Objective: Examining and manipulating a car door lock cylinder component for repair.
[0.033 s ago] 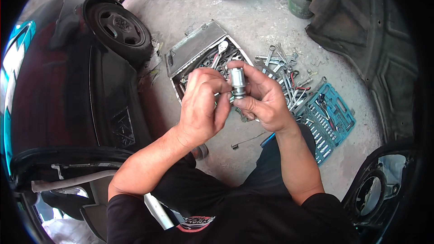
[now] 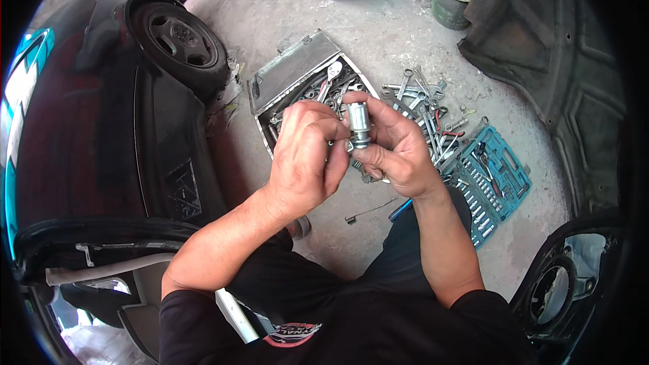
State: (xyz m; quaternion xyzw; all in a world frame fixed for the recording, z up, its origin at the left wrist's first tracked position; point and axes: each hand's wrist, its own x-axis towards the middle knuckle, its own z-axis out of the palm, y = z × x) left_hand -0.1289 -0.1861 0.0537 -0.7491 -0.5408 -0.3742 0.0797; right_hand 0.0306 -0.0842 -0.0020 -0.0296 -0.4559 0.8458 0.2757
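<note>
Up in front of my chest, my right hand grips a silver metal cylinder between thumb and fingers. The cylinder stands nearly upright, with a narrower ringed end at the bottom. My left hand is closed in a pinch, its fingertips against the cylinder's lower left side. Whatever those fingertips hold, if anything, is mostly hidden. Behind both hands an open metal toolbox lies on the floor, with a ratchet on top of its tools.
Loose wrenches are heaped right of the toolbox. A teal socket case lies open beside them. A dark car with its wheel stands left; a dark panel and a green bucket are right. A thin rod lies on the floor.
The metal cylinder has shifted very slightly to the right. My left fingertips have moved a little against it, and the right hand keeps its grip.
</note>
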